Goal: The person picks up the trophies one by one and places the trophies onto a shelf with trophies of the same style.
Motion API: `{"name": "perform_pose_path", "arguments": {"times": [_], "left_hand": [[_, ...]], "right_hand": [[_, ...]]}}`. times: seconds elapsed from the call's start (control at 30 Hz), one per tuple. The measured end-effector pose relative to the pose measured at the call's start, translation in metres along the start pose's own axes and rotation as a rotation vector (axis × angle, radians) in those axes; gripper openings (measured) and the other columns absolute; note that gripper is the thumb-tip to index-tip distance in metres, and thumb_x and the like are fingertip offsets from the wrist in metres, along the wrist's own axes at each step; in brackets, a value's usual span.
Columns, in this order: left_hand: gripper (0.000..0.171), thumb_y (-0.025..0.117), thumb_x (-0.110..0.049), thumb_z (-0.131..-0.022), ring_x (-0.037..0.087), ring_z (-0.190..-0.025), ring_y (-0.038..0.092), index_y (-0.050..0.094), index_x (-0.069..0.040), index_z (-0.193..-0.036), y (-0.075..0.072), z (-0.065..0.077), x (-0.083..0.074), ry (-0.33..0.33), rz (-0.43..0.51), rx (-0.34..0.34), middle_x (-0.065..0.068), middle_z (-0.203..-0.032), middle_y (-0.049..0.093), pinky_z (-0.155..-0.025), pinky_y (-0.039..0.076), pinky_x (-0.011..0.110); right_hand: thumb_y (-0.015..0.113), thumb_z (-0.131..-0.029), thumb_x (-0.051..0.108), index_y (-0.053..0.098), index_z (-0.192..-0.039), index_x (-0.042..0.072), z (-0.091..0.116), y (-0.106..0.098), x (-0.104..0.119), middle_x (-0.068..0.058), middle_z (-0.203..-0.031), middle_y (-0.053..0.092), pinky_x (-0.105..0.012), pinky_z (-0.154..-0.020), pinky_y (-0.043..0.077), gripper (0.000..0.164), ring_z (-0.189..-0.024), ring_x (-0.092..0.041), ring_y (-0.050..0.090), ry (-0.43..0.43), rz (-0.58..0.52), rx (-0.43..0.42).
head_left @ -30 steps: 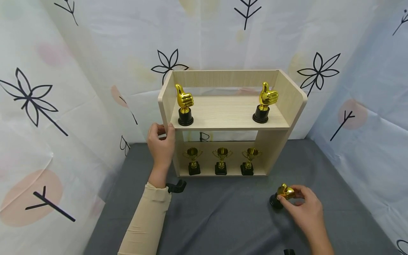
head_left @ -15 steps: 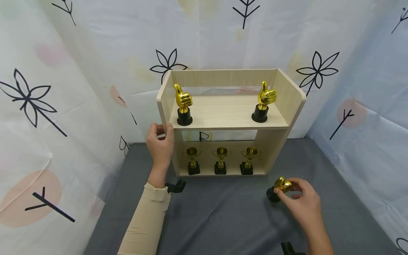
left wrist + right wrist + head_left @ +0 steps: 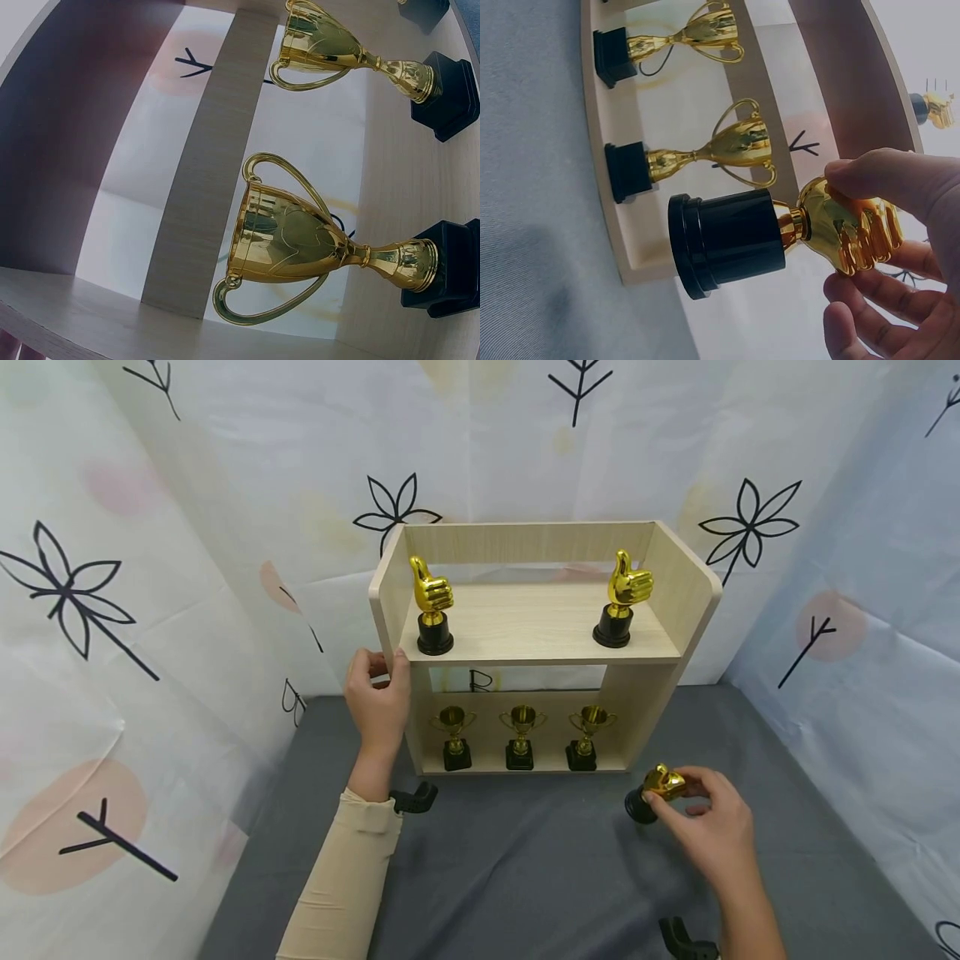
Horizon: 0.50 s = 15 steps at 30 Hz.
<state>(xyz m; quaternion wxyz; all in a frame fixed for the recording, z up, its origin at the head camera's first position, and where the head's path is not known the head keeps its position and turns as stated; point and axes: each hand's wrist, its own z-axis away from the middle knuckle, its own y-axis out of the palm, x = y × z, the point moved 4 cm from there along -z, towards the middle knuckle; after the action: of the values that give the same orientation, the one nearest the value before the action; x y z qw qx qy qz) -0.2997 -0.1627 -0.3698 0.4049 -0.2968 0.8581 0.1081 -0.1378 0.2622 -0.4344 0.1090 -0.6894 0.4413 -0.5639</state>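
My right hand (image 3: 712, 827) pinches a gold thumbs-up trophy (image 3: 847, 229) by its gold part, between thumb and fingers. The trophy is tilted above the cloth, its black round base (image 3: 727, 236) pointing left in the head view. At the left side of a two-tier wooden shelf (image 3: 543, 658), my left hand (image 3: 380, 706) grips the side panel near the middle board. Two more thumbs-up trophies stand on the upper tier, one at the left (image 3: 433, 606) and one at the right (image 3: 621, 602). Below them are three gold cup trophies (image 3: 520, 739) on black square bases.
Dark grey cloth (image 3: 510, 868) covers the table in front of the shelf. Patterned white fabric (image 3: 247, 468) hangs behind and on both sides. The upper tier has bare board (image 3: 525, 627) between its two trophies.
My right hand has moved up and slightly left in the head view, carrying the thumbs-up trophy closer to the shelf. My left hand stays at the side panel.
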Motion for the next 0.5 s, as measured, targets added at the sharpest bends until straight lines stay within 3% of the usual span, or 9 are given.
{"name": "perform_pose_path", "arguments": {"times": [0.23, 0.5], "left_hand": [[0.034, 0.069, -0.031, -0.099, 0.025, -0.088, 0.066, 0.058, -0.002, -0.085, -0.001, -0.001, 0.001, -0.001, -0.002, 0.002, 0.015, -0.09, 0.06, -0.071, 0.058, 0.035], [0.034, 0.069, -0.03, -0.099, 0.028, -0.089, 0.067, 0.058, -0.001, -0.086, -0.001, 0.0, 0.001, 0.006, -0.002, 0.005, 0.016, -0.09, 0.06, -0.073, 0.058, 0.044]], "right_hand": [[0.093, -0.084, 0.024, 0.071, -0.125, 0.004, -0.003, -0.001, 0.008, -0.013, -0.117, 0.069, -0.004, -0.068, 0.043, 0.05, -0.097, -0.02, 0.063, -0.003, -0.009, -0.005], [0.093, -0.083, 0.022, 0.07, -0.127, 0.004, -0.006, -0.002, 0.016, -0.014, -0.118, 0.069, -0.003, -0.068, 0.042, 0.052, -0.092, 0.012, 0.049, -0.029, -0.043, -0.033]]}}
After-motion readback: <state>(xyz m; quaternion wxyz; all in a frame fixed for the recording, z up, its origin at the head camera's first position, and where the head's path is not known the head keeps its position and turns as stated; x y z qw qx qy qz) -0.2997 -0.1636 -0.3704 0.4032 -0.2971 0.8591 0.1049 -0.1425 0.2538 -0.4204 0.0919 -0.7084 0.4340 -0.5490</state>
